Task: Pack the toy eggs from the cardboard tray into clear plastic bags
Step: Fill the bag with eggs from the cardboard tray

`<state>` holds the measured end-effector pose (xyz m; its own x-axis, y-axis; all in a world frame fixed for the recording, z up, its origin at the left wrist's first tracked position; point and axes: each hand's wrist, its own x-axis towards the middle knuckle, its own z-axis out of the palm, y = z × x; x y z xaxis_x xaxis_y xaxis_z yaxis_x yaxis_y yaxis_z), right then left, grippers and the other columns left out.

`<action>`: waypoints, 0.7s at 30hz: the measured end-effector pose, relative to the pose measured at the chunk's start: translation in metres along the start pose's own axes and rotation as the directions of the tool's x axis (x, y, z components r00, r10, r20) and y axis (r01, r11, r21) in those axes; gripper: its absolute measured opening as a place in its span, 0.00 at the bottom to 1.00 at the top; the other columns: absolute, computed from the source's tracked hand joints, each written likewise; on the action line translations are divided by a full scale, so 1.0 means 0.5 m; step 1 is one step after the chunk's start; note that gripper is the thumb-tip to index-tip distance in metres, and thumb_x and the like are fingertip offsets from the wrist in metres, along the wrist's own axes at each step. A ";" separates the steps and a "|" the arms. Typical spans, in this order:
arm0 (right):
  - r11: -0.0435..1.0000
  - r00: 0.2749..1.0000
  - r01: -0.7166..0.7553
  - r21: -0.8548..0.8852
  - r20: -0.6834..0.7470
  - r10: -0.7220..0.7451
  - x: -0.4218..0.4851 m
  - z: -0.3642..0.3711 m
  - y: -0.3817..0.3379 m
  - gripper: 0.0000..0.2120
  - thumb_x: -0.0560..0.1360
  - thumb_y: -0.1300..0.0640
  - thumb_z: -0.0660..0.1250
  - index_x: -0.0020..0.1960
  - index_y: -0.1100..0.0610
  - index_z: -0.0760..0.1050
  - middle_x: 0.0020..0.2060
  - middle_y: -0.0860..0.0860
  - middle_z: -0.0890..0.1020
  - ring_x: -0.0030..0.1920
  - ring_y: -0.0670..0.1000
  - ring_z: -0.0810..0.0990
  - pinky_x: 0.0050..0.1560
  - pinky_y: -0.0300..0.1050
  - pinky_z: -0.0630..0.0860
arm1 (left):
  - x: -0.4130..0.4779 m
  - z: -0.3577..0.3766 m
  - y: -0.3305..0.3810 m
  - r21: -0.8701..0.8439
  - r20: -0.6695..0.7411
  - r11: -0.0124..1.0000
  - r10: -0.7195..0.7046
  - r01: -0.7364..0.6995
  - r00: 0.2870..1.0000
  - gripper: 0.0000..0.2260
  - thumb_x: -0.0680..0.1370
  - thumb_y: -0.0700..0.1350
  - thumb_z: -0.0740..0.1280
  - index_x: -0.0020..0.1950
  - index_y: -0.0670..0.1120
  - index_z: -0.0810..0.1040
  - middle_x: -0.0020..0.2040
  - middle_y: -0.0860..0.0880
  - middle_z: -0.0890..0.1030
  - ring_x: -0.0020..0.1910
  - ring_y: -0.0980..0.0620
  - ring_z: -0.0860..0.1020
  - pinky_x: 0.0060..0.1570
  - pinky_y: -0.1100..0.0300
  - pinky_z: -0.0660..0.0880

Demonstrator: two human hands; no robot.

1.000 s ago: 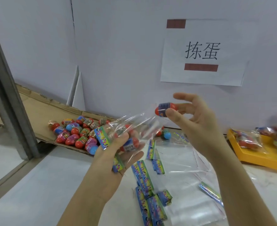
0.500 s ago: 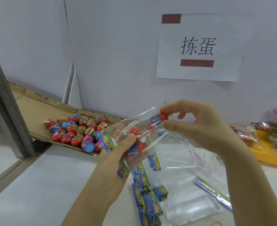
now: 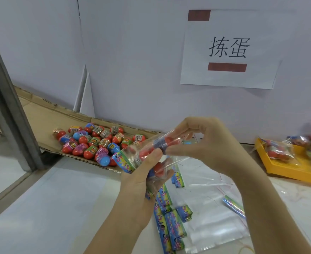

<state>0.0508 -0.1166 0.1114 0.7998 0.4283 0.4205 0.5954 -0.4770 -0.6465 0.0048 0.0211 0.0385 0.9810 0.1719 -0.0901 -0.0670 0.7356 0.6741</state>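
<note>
The left grip curls round a clear plastic bag above the white counter — the right grip pinches a red-and-blue toy egg at its mouth, beside the flat cardboard tray.

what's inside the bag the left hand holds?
Red eggs show through the bag: a blue-banded egg at the mouth, pinched by the right hand, others lower. The left hand covers part; count unclear.
</note>
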 end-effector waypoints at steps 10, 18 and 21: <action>0.994 0.995 0.061 0.089 0.070 -0.067 0.006 0.015 0.000 0.06 0.71 0.47 0.70 0.47 0.37 0.81 0.46 0.36 0.84 0.50 0.37 0.81 0.59 0.44 0.76 | 0.009 -0.012 0.016 0.016 -0.004 1.000 0.016 -0.016 1.000 0.12 0.54 0.44 0.76 0.36 0.48 0.87 0.43 0.45 0.86 0.38 0.49 0.86 0.31 0.55 0.82; 0.975 0.968 0.195 0.110 -0.184 -0.173 0.011 0.056 -0.011 0.16 0.79 0.62 0.64 0.60 0.44 0.77 0.53 0.43 0.75 0.55 0.44 0.75 0.54 0.34 0.70 | 0.021 -0.032 0.036 -0.049 0.022 0.999 0.020 -0.019 1.000 0.13 0.60 0.46 0.75 0.44 0.48 0.88 0.50 0.44 0.86 0.50 0.46 0.84 0.40 0.51 0.83; 0.917 0.809 0.288 0.277 -0.582 -0.078 0.015 0.086 -0.001 0.20 0.76 0.63 0.61 0.59 0.41 0.74 0.54 0.46 0.74 0.47 0.40 0.74 0.44 0.29 0.71 | 0.022 -0.034 0.055 -0.158 -0.017 0.987 0.027 -0.029 1.000 0.20 0.63 0.45 0.74 0.55 0.45 0.83 0.48 0.43 0.86 0.44 0.47 0.85 0.35 0.53 0.83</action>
<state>0.0531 -0.0799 0.0876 0.6454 -0.0629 0.7612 0.7547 -0.1011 -0.6482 0.0107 0.0543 0.0435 0.9756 0.2025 -0.0845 -0.1233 0.8244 0.5524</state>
